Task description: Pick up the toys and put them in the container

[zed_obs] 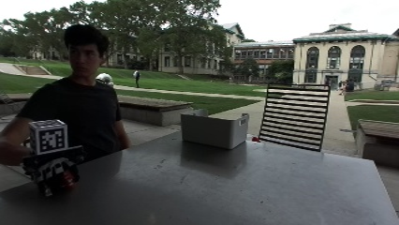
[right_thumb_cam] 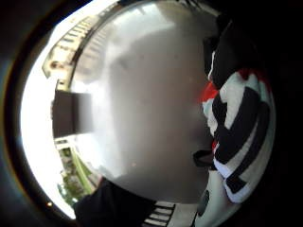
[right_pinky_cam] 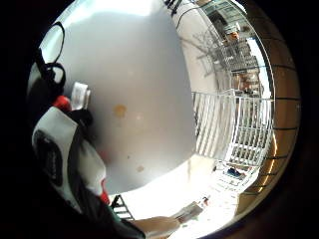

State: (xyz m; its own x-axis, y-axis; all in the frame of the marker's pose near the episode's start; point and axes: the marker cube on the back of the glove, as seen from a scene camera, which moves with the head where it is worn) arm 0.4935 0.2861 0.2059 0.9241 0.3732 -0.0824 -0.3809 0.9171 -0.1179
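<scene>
Outdoor table [zed_obs: 249, 187], grey top, with a person seated at its far left side. The gloved right hand [zed_obs: 53, 173] rests low at the near left corner of the table, close to the surface. A toy [zed_obs: 67, 178] with white, black and red patches sits in that hand; the palm views show it pressed right against the palm, its striped body [right_thumb_cam: 236, 137] filling one side and the red and white parts [right_pinky_cam: 65, 134] close to the lens. The fingers look curled round the toy, though the outside view is too dark there to make out each finger. The container [zed_obs: 214, 128], a pale open box, stands on the far side of the table near the middle, well apart from the hand. A small red thing [zed_obs: 255, 139], too small to identify, lies just right of the container. A slatted chair back [zed_obs: 294, 117] stands behind the far edge, right of the container.
</scene>
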